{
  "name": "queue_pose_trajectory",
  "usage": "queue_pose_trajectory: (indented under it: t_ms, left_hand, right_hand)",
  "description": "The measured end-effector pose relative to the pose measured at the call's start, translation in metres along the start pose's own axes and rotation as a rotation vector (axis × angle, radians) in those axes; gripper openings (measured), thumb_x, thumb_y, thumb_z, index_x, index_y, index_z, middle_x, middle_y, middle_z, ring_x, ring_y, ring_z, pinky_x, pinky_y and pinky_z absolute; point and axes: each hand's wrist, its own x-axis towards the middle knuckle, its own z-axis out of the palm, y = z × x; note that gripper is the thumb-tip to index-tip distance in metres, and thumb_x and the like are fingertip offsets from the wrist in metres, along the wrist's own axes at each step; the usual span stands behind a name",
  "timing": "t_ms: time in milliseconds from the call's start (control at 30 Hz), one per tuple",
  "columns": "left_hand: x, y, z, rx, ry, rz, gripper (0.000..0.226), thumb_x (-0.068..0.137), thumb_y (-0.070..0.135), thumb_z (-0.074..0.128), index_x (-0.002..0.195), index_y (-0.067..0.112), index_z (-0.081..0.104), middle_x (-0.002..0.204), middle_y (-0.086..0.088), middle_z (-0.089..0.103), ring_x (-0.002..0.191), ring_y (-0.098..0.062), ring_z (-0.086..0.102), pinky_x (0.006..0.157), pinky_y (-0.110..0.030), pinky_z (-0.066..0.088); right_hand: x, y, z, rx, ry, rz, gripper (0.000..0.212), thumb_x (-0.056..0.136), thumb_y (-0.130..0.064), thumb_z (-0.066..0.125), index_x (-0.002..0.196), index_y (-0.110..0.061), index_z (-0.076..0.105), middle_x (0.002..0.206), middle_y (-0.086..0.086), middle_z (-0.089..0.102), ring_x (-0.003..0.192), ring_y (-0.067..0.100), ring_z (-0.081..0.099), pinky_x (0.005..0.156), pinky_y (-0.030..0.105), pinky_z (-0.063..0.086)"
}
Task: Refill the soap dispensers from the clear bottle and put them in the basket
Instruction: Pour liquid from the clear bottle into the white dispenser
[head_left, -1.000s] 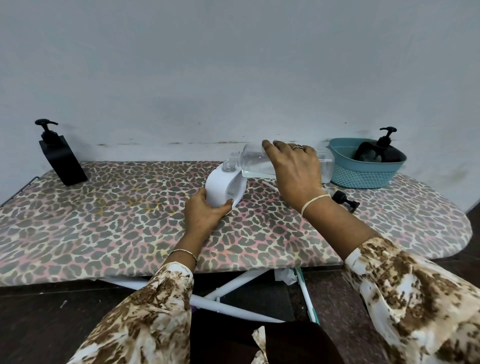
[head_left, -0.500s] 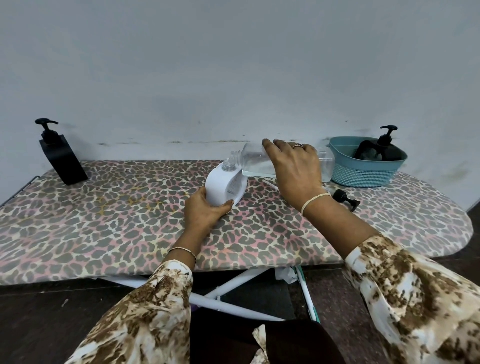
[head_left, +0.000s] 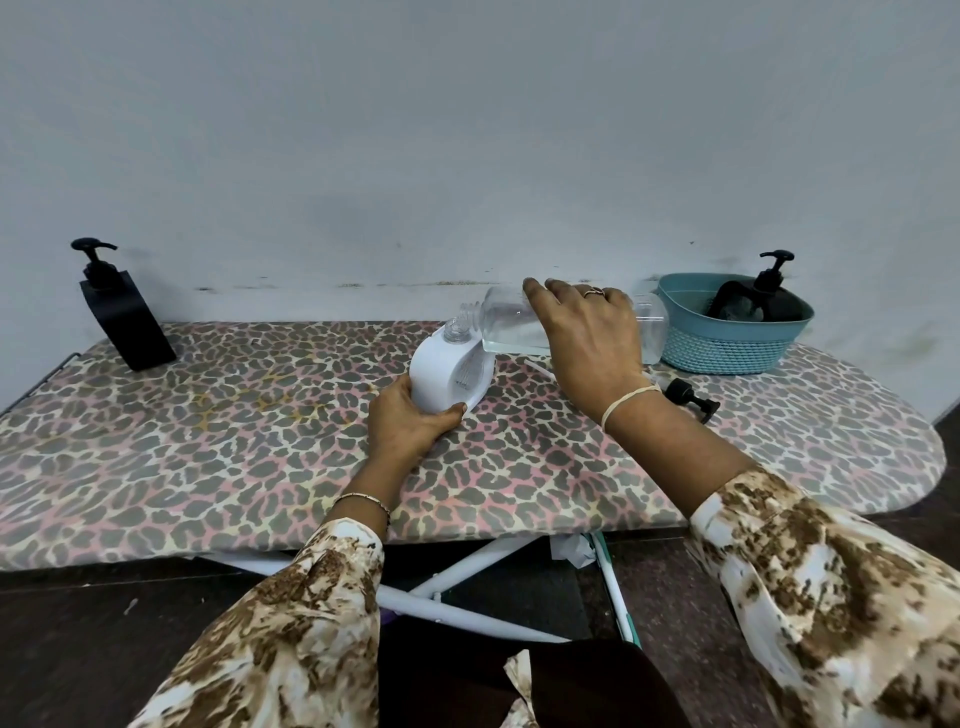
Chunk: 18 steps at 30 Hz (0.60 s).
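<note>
I hold the white dispenser tilted in my left hand, its neck open. The clear bottle, partly full, lies sideways in my right hand, mouth beside that neck. One black dispenser stands far left; another sits in the teal basket.

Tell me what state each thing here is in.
Bottle, uncapped, tipped sideways, part full, gripped by right hand
White dispenser, pump off, neck open, gripped by left hand
Pump, lying loose on board
Black dispenser, standing, pump on
Basket, holding second black dispenser
</note>
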Motion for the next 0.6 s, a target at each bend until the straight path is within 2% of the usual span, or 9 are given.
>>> queue_pose_trajectory:
  t_ms: [100,200,367,467,600]
  left_hand:
    - [0.0002,0.0001,-0.001,0.016,0.006,0.003,0.066,0.062,0.019,0.089,0.12,0.007,0.06,0.118,-0.008,0.066,0.079,-0.01,0.059,0.05,-0.003,0.043]
    - [0.0011,-0.0016,-0.0008,0.026,0.011,0.008,0.067,0.061,0.022,0.089,0.12,0.008,0.06,0.119,-0.008,0.066,0.094,-0.015,0.061,0.069,-0.015,0.047]
    - [0.002,-0.0024,-0.0008,0.023,0.01,0.014,0.067,0.06,0.022,0.09,0.119,0.007,0.06,0.117,-0.008,0.067,0.095,-0.016,0.061,0.075,-0.019,0.047]
    - [0.0023,-0.0023,-0.0005,0.017,0.014,0.02,0.066,0.061,0.021,0.09,0.118,0.007,0.061,0.116,-0.007,0.067,0.096,-0.017,0.062,0.074,-0.019,0.047]
    - [0.0034,-0.004,-0.0003,0.012,0.015,0.017,0.067,0.06,0.021,0.09,0.118,0.007,0.061,0.117,-0.008,0.067,0.104,-0.022,0.063,0.085,-0.027,0.05]
  right_hand:
    - [-0.0006,-0.0002,-0.0006,0.0,-0.004,-0.005,0.068,0.081,-0.001,0.059,0.142,-0.016,0.034,0.131,0.01,0.056,0.106,0.033,0.06,0.089,0.042,0.043]
    - [-0.0004,0.0001,-0.0019,0.003,-0.003,-0.004,0.067,0.081,-0.001,0.059,0.142,-0.015,0.035,0.13,0.01,0.056,0.106,0.033,0.06,0.089,0.042,0.043]
    - [-0.0001,-0.0005,-0.0008,-0.002,-0.011,-0.007,0.067,0.081,-0.001,0.059,0.141,-0.015,0.035,0.128,0.01,0.058,0.103,0.033,0.062,0.087,0.042,0.044]
    - [-0.0003,-0.0003,-0.0016,-0.003,-0.006,-0.005,0.068,0.079,0.0,0.06,0.141,-0.015,0.037,0.126,0.009,0.059,0.101,0.033,0.062,0.086,0.041,0.045]
    - [-0.0002,-0.0002,-0.0035,0.0,-0.015,-0.006,0.068,0.08,0.0,0.058,0.141,-0.016,0.034,0.124,0.008,0.059,0.101,0.032,0.061,0.086,0.041,0.043]
